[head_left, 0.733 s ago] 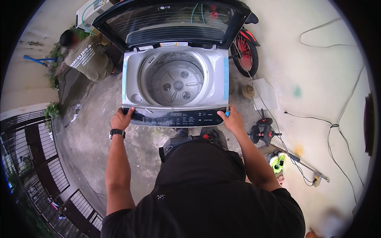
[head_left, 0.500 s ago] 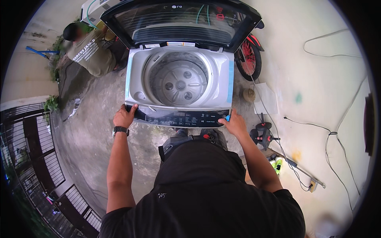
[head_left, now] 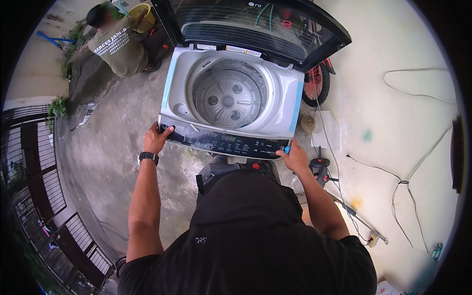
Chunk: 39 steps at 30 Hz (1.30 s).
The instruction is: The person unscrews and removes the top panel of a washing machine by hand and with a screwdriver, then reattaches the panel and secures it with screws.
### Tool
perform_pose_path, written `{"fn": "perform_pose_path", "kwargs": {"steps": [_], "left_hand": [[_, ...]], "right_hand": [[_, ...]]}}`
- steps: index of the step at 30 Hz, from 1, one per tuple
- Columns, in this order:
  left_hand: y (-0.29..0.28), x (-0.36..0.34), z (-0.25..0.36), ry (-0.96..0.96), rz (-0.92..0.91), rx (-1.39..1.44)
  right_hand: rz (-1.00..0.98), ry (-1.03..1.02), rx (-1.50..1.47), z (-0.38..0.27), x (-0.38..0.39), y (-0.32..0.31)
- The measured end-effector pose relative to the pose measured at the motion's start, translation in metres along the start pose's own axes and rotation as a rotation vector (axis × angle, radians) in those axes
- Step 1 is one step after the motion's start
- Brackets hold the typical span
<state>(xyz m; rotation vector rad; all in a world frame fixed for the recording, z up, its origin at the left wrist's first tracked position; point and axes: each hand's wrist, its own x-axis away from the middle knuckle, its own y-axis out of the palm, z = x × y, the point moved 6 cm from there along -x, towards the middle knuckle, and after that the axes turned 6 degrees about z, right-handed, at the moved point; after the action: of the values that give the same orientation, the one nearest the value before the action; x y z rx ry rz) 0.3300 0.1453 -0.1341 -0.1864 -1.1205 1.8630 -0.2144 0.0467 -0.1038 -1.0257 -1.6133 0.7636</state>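
Observation:
A white top-load washing machine (head_left: 182, 83) with a dark glass lid (head_left: 265, 34) raised at the back shows its steel drum (head_left: 228, 88). It sits slightly askew in front of me, right end closer to me. My left hand (head_left: 155, 140) is closed on the left end of its black control panel (head_left: 211, 140), thumb on top. My right hand (head_left: 295, 157) grips the panel's right end; a small blue piece (head_left: 287, 149) shows beside that thumb, too small to name. Pale blue strips run along both side edges.
A person (head_left: 118, 51) crouches at back left beside a yellow bucket (head_left: 140, 14). A bicycle (head_left: 317, 86) stands behind the washer. Right are weights (head_left: 319, 169), cables (head_left: 403, 182) and a pale wall (head_left: 393, 118). A barred gate (head_left: 39, 182) is at left, concrete floor (head_left: 108, 147) below.
The washer has shifted right and turned clockwise, its left end rising in view and its right end dropping, both my hands still on it. The crouching person appears higher in the picture.

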Motion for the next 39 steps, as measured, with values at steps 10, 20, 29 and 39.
{"fn": "perform_pose_path", "kwargs": {"steps": [10, 20, 29, 39], "left_hand": [[-0.010, -0.011, 0.017, 0.012, -0.105, -0.196], [0.005, -0.015, 0.003, 0.199, -0.123, -0.417], [0.008, -0.010, 0.010, 0.125, -0.216, -0.480], [0.017, 0.005, -0.023, 0.004, 0.114, -0.114]], "right_hand": [[-0.016, -0.017, -0.020, 0.018, -0.008, 0.002], [-0.101, 0.163, -0.334, 0.028, -0.021, -0.001], [-0.225, 0.300, -0.586, 0.039, -0.030, -0.009], [0.601, -0.154, -0.679, -0.087, -0.138, -0.344]]}}
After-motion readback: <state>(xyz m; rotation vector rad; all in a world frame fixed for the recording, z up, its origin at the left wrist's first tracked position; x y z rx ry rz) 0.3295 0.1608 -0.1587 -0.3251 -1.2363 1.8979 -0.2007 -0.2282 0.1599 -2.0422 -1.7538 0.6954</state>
